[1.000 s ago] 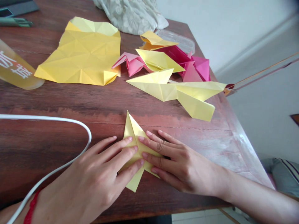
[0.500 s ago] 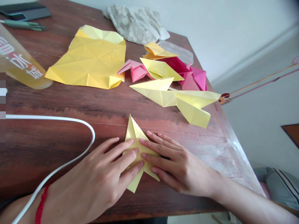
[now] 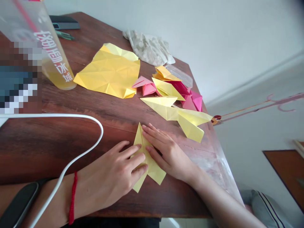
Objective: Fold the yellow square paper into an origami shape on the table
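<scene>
A small pale yellow folded paper (image 3: 152,166) lies near the front edge of the wooden table (image 3: 71,139). My left hand (image 3: 111,177) lies flat on its left half, fingers stretched out and pressing down. My right hand (image 3: 167,152) rests flat on its right half, fingers extended toward the paper's upper tip. Neither hand grips anything. A red thread circles my left wrist.
Beyond lie a large creased yellow sheet (image 3: 109,71), folded yellow shapes (image 3: 180,115) and pink folded pieces (image 3: 190,98). A plastic cup of yellow drink (image 3: 51,53) stands at the left. A white cable (image 3: 78,152) loops across the table. A grey cloth (image 3: 149,47) sits at the back.
The view has pulled back and tilted, showing more of the cup. My right hand has slid up along the paper toward its tip; my left hand still presses flat.
</scene>
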Demonstrator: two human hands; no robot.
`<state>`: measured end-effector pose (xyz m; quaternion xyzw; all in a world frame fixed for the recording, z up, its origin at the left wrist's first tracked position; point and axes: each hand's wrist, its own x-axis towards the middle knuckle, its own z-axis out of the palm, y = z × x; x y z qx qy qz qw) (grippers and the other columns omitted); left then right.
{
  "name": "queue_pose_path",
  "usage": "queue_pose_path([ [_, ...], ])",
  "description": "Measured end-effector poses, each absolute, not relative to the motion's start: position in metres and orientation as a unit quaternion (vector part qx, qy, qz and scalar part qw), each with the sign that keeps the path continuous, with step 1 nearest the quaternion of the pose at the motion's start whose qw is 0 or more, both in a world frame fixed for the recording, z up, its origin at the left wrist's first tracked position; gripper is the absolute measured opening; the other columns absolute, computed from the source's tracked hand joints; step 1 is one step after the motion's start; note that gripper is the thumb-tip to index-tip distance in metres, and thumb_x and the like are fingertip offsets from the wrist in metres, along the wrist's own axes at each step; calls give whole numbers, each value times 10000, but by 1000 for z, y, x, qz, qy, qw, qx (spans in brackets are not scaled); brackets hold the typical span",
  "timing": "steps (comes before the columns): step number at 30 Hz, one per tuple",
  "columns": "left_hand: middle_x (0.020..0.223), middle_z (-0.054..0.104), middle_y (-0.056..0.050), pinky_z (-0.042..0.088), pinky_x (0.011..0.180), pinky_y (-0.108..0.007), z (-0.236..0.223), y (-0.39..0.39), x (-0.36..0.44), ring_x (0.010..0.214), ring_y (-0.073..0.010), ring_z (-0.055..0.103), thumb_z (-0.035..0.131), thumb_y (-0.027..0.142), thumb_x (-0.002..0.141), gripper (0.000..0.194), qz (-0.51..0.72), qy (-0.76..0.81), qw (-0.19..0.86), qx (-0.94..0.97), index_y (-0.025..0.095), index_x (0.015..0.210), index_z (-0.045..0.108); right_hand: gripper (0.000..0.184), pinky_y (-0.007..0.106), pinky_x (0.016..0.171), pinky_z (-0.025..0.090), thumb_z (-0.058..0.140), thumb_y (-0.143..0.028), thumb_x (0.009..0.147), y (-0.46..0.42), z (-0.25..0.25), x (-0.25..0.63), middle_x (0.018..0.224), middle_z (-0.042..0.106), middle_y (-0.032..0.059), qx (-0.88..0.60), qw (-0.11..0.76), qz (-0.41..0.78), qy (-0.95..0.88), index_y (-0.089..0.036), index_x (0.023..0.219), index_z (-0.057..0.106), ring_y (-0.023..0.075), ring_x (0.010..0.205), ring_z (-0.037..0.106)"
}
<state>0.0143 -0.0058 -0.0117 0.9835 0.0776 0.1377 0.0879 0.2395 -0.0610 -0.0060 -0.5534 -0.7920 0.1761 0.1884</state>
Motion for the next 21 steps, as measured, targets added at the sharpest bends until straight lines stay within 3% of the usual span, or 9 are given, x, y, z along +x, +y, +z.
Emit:
queue_pose_path([
  [3, 1139, 663, -71, 410, 1002, -434, -13, -5, 14, 1125, -251, 583, 561, 186, 987, 206, 140, 78, 92, 983, 226, 1128, 706, 278, 394, 911, 589, 593, -306, 974, -45, -7, 236, 1162, 755, 115, -648, 261, 168, -696, -172, 1187, 711, 248, 1082, 711],
  [5, 1119, 662, -77, 416, 984, -425, -14, -5, 14, 1128, -252, 579, 568, 187, 985, 186, 142, 74, 94, 983, 216, 1100, 712, 214, 291, 650, 549, 633, -372, 939, -29, -2, 233, 849, 753, 48, -703, 230, 202, -642, -181, 950, 730, 180, 744, 691],
  [7, 1080, 660, -72, 424, 957, -411, -15, -4, 14, 1102, -244, 581, 576, 194, 988, 154, 147, 69, 94, 982, 209, 1054, 715, 242, 256, 549, 452, 629, -391, 922, -10, 8, 227, 719, 701, 13, -714, 145, 246, -639, -185, 815, 696, 145, 626, 617],
  [11, 1029, 649, -68, 430, 913, -405, -15, -3, 14, 1049, -240, 581, 572, 202, 997, 138, 149, 64, 85, 983, 192, 1011, 709, 184, 267, 558, 401, 591, -267, 881, 25, 31, 209, 721, 699, 41, -710, -28, 207, -672, -183, 741, 677, 173, 679, 626],
  [15, 1028, 645, -65, 430, 872, -420, -15, -2, 14, 1013, -250, 584, 550, 207, 1005, 158, 144, 62, 90, 984, 192, 1002, 707, 167, 304, 653, 487, 590, -224, 849, 42, 45, 188, 861, 754, 128, -682, -185, 134, -695, -161, 832, 743, 259, 829, 700],
  [21, 1067, 649, -73, 410, 852, -420, -13, -1, 12, 1022, -257, 580, 572, 166, 965, 138, 136, 54, 114, 983, 185, 1001, 704, 243, 352, 690, 557, 627, -273, 850, 57, 55, 161, 950, 767, 180, -654, -301, 106, -686, -138, 984, 777, 312, 884, 732],
])
